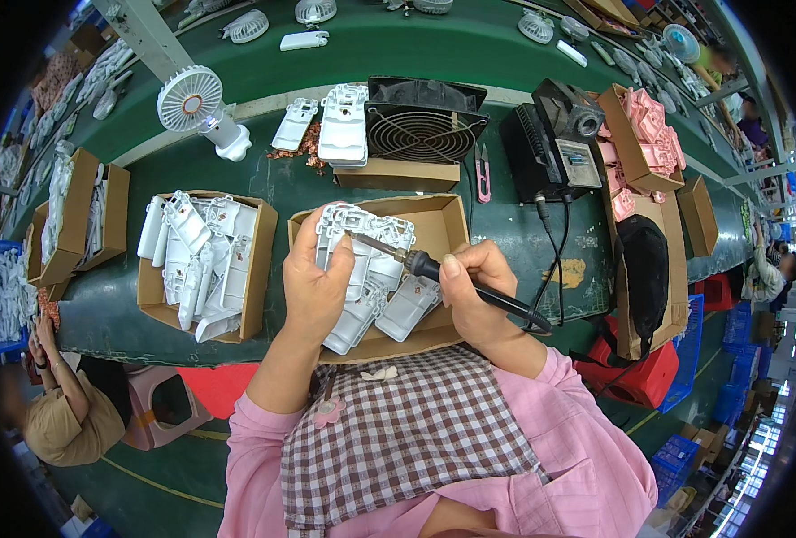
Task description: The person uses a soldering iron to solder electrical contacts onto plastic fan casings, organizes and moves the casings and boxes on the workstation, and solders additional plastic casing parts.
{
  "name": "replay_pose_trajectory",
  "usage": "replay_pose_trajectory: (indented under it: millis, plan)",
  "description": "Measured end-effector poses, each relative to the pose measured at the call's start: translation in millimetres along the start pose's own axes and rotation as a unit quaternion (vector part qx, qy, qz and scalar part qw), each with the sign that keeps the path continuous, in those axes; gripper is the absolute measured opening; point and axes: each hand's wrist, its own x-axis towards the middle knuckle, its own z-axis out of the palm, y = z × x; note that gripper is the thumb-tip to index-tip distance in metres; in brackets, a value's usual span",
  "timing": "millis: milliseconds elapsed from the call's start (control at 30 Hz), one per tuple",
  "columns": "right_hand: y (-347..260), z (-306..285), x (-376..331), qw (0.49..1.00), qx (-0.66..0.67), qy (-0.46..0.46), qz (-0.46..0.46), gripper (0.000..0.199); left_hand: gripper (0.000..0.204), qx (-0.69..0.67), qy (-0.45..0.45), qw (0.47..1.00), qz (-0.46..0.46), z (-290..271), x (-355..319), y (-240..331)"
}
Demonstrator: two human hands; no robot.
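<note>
My left hand (315,282) pinches a white plastic housing (333,222) between thumb and fingers, above an open cardboard box (438,215). In my right hand (483,300) is a soldering iron (426,266), gripped like a pen. Its metal tip points left and reaches the housing beside my left thumb; I cannot tell whether it touches. Beneath my hands, several more white housings (408,308) lie in the box. A second cardboard box (254,260), left of it, is heaped with white plastic parts (202,255).
Behind the box stand a black fan (425,134), stacked white housings (344,130) and pink-handled snips (483,175). A black soldering station (541,148) with cables is at right, near a box of pink parts (653,134). A handheld fan (202,109) stands back left; a co-worker (75,403) sits at left.
</note>
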Motion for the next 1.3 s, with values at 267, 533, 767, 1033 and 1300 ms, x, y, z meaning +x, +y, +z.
replay_pose_trajectory:
  millis: [267,533,767,1033,1300]
  plan:
    - [1.5,-2.0,-1.7,1.000,0.001,0.004,-0.004,0.016,0.031,0.011,0.005,1.000,0.000,-0.1,0.8,-0.6]
    - [0.8,-2.0,-1.8,1.000,-0.006,0.011,-0.009,0.016,0.028,0.009,0.035,0.999,-0.008,0.1,1.6,-2.7]
    - [-1.0,0.2,-1.1,1.000,-0.019,0.008,0.004,0.017,0.029,0.009,0.038,0.999,-0.006,0.0,1.6,-2.4]
    - [0.0,-0.3,-1.3,1.000,-0.027,0.002,-0.002,0.017,0.031,0.017,0.037,0.999,-0.001,-0.8,1.9,-4.5]
    - [-0.7,-0.6,-0.7,0.999,-0.033,-0.007,0.003,0.015,0.032,0.005,0.035,0.999,-0.010,-0.8,1.6,-3.2]
